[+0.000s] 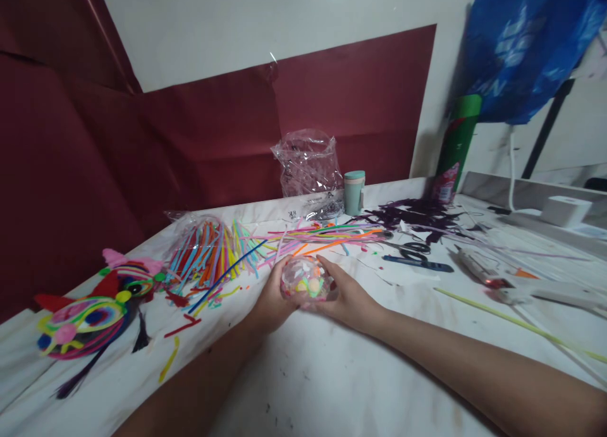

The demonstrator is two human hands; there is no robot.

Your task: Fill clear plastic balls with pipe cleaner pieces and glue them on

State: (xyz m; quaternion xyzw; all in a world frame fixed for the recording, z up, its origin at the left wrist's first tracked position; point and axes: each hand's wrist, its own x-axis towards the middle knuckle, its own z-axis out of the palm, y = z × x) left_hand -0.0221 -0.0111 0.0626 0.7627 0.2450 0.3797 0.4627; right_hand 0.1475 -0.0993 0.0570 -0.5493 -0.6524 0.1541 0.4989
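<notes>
A small clear plastic bag of coloured pompoms is held between both my hands just above the white table. My left hand curls round its left side and my right hand cups its right side. Both have their fingers closed on the bag. Right behind the hands lie loose coloured pipe cleaners, and an open bag of more pipe cleaners sits to the left.
A colourful pipe-cleaner bird figure lies at the left edge. Black scissors, a blue pen, a glue gun and a long yellow-green stick lie on the right. A crumpled clear bag, a teal cup and purple scraps sit at the back.
</notes>
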